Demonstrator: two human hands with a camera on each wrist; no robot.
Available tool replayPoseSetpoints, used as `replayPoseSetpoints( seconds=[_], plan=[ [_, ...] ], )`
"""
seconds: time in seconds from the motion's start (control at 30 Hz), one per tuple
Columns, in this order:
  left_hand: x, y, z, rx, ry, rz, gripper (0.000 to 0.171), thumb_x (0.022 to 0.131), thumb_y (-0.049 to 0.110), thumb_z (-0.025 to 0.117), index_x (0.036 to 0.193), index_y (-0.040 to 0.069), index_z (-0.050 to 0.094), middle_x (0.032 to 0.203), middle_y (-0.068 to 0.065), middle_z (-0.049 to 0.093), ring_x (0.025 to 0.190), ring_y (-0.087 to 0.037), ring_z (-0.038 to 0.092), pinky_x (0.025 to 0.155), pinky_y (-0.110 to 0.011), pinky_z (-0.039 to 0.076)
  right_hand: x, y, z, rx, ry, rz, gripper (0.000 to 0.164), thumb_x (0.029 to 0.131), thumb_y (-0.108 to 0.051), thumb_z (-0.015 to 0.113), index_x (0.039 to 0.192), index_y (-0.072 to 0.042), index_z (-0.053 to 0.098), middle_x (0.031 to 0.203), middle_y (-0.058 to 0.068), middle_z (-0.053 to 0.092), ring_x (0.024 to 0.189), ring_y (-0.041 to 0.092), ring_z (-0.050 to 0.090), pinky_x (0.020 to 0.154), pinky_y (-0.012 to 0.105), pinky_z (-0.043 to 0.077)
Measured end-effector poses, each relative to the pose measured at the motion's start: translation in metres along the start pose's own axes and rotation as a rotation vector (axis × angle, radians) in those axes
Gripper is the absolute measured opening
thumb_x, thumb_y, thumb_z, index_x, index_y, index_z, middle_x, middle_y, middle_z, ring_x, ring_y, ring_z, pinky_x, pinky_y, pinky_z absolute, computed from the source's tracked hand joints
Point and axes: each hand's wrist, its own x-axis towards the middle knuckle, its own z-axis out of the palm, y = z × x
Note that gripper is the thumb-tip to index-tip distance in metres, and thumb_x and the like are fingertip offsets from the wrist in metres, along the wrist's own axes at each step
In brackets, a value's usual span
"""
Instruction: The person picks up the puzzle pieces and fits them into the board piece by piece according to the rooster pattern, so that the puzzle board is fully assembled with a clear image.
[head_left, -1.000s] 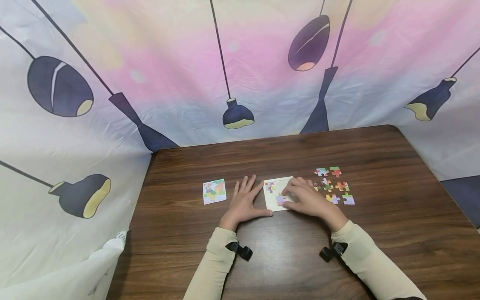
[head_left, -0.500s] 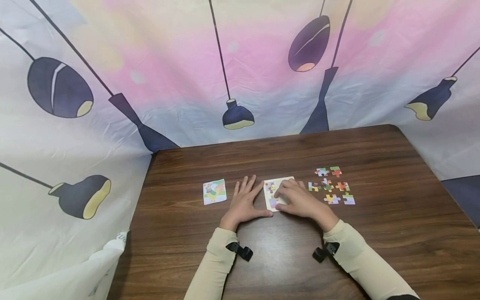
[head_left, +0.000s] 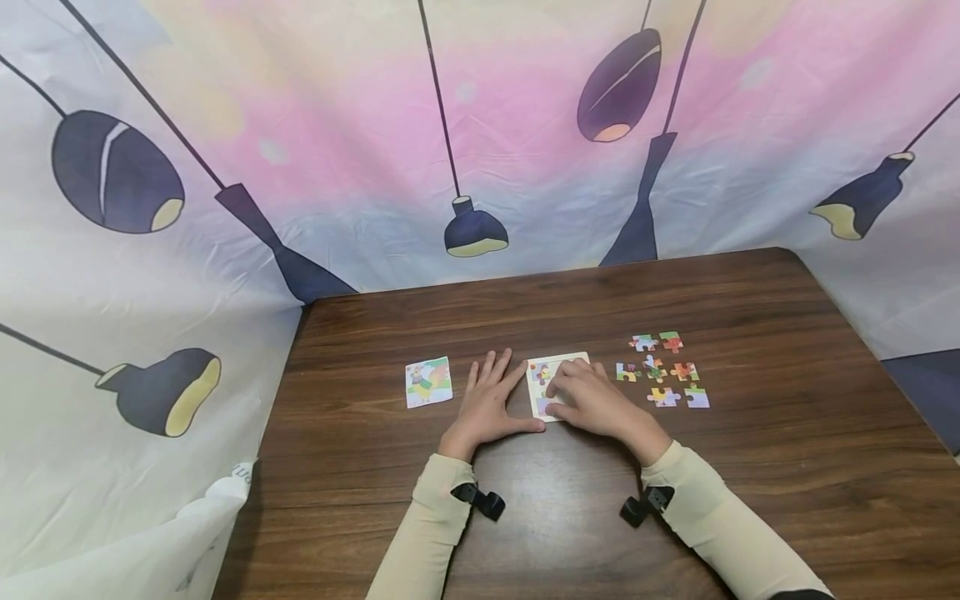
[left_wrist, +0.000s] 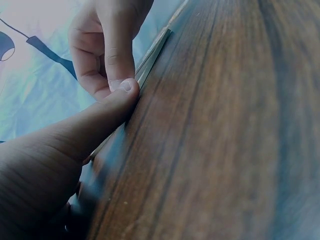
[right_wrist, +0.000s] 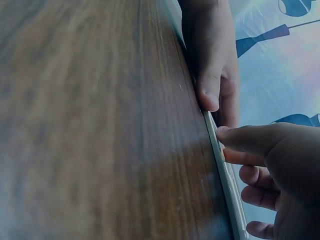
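Note:
A thin square puzzle board (head_left: pixel 558 357) with a pale rim lies on the table. My left hand (head_left: pixel 487 406) rests flat beside its left edge, fingers spread, thumb at the near left corner. My right hand (head_left: pixel 596 400) is over the board, its curled fingers and thumb pinching a lilac jigsaw piece (head_left: pixel 543 406) at the near left part of the board. A colourful piece (head_left: pixel 541 372) lies in the far left corner. In the right wrist view, the thumb and fingertips are right at the board's edge (right_wrist: pixel 227 200); the pinched piece is hidden there.
Several loose jigsaw pieces (head_left: pixel 663 397) lie in rows to the right of the board. A square picture card (head_left: pixel 429 382) lies left of my left hand. The brown wooden table (head_left: pixel 555 517) meets a printed cloth backdrop (head_left: pixel 540 183) behind.
My right hand has moved left across the board with the lilac piece, bringing it to the near left corner, then shifted slightly further. My left hand has stayed in place.

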Motion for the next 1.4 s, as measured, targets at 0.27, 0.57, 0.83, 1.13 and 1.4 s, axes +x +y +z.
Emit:
replayPoseSetpoints(
  seconds=[0.27,0.57,0.83,1.13,1.4],
  plan=[
    [0.002,0.000,0.001,0.003,0.001,0.003,0.110,0.083,0.066,0.082,0.168,0.020,0.031,0.177,-0.011,0.011,0.163,-0.034,0.000,0.130,-0.057,-0.004,-0.007,0.013,0.001,0.074,0.102,-0.013,0.026,0.093,-0.030,0.084,0.111,-0.011,0.082,0.099,-0.005,0.063,0.095,0.017,0.056,0.084,0.041,0.040],
    [0.001,0.000,0.000,-0.006,0.003,-0.002,0.111,0.082,0.065,0.083,0.168,0.019,0.031,0.177,-0.012,0.012,0.163,-0.035,0.000,0.130,-0.058,-0.003,-0.039,0.044,-0.015,0.189,0.310,-0.048,0.025,0.085,-0.012,0.090,0.109,-0.009,0.084,0.096,0.003,0.064,0.085,0.017,0.049,0.076,0.036,0.037],
    [0.000,0.000,0.001,-0.010,0.010,0.002,0.110,0.082,0.065,0.083,0.168,0.020,0.032,0.177,-0.012,0.012,0.163,-0.035,0.000,0.130,-0.057,-0.004,-0.073,0.072,-0.040,0.156,0.406,0.009,0.036,0.073,-0.005,0.095,0.108,-0.005,0.084,0.093,0.007,0.064,0.087,0.018,0.050,0.076,0.035,0.032],
    [0.001,0.000,0.001,-0.008,0.012,0.003,0.110,0.082,0.063,0.084,0.168,0.020,0.032,0.177,-0.011,0.012,0.163,-0.035,0.000,0.130,-0.057,-0.004,-0.110,0.091,-0.061,0.037,0.402,0.139,0.039,0.071,-0.011,0.098,0.107,-0.005,0.084,0.095,0.005,0.063,0.090,0.021,0.048,0.077,0.041,0.028],
    [0.001,-0.001,0.002,-0.008,0.006,-0.006,0.110,0.082,0.064,0.084,0.168,0.021,0.032,0.177,-0.010,0.012,0.163,-0.033,0.000,0.130,-0.056,-0.005,-0.142,0.105,-0.075,-0.001,0.328,0.224,0.041,0.075,-0.016,0.096,0.112,-0.003,0.082,0.099,0.008,0.062,0.093,0.027,0.050,0.077,0.045,0.027]
  ],
)
